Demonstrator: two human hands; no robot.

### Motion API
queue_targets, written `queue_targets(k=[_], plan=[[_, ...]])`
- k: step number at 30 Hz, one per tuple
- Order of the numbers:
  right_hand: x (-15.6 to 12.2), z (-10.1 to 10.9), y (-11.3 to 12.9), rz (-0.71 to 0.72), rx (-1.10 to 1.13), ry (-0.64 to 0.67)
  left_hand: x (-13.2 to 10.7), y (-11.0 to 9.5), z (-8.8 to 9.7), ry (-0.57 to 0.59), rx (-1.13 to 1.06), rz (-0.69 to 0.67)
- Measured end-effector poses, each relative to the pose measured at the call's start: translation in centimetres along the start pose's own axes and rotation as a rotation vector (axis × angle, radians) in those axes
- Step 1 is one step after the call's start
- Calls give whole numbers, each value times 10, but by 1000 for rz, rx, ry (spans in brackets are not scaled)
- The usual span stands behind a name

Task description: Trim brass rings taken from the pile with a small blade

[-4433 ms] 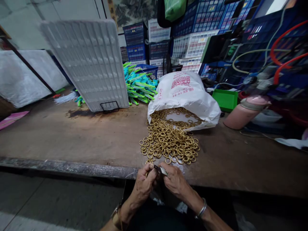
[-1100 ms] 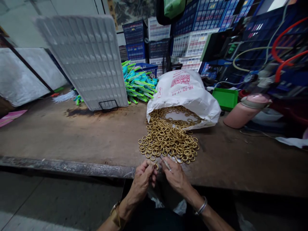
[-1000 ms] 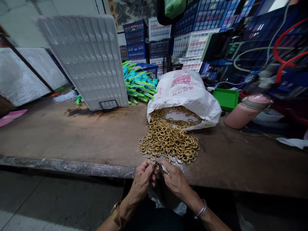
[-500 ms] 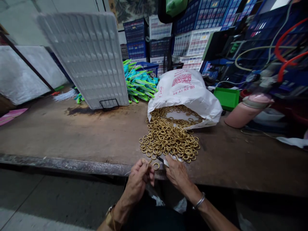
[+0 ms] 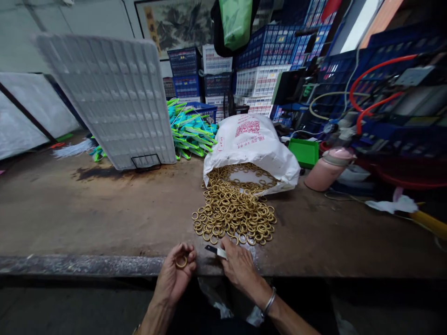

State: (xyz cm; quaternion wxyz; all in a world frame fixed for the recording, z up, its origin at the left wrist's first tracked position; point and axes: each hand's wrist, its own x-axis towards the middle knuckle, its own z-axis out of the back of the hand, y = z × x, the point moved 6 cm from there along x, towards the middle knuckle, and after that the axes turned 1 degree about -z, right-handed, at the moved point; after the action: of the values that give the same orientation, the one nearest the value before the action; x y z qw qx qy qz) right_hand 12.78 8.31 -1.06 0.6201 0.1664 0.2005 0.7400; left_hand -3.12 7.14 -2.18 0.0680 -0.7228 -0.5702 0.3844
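Note:
My left hand (image 5: 175,274) is palm up at the table's front edge, fingers curled around one gold-coloured ring (image 5: 185,265). My right hand (image 5: 240,265), wearing a silver bracelet (image 5: 270,301), is closed on a small knife (image 5: 220,252) with a dark blade and a white handle. The blade points left, towards my left hand, and does not touch the ring. Just beyond both hands lies a heap of gold-coloured rings (image 5: 233,214). It spills out of the open mouth of a white sack (image 5: 249,149) with red print.
A ribbed, pale panel (image 5: 111,97) leans upright in a wire stand at the left. Behind it are green and turquoise pieces (image 5: 192,132). On the right stand a pink bottle (image 5: 328,170) and a green tray (image 5: 304,152). Stacked crates (image 5: 261,81) fill the back.
The view has shifted. My left hand has moved away from my right and turned palm up, with a ring now plain in its fingers. The knife stays in my right hand.

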Motion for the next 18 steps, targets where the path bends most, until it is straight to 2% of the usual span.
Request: queue_targets(k=[3, 5, 10, 13, 16, 18], plan=[[4, 4, -6, -45, 132, -21, -1, 13, -3, -11, 127, 35], [6, 9, -6, -36, 282, -55, -3, 25, -10, 31, 275, 39], [5, 17, 2, 29, 540, -60, -5, 42, -31, 140, 534, -57], [4, 13, 2, -12, 644, -17, -6, 39, -39, 143, 641, -126], [5, 8, 0, -63, 731, 41, -11, 28, -47, 177, 746, -294], [5, 5, -1, -77, 765, 68, -13, 25, -49, 208, 773, -340]])
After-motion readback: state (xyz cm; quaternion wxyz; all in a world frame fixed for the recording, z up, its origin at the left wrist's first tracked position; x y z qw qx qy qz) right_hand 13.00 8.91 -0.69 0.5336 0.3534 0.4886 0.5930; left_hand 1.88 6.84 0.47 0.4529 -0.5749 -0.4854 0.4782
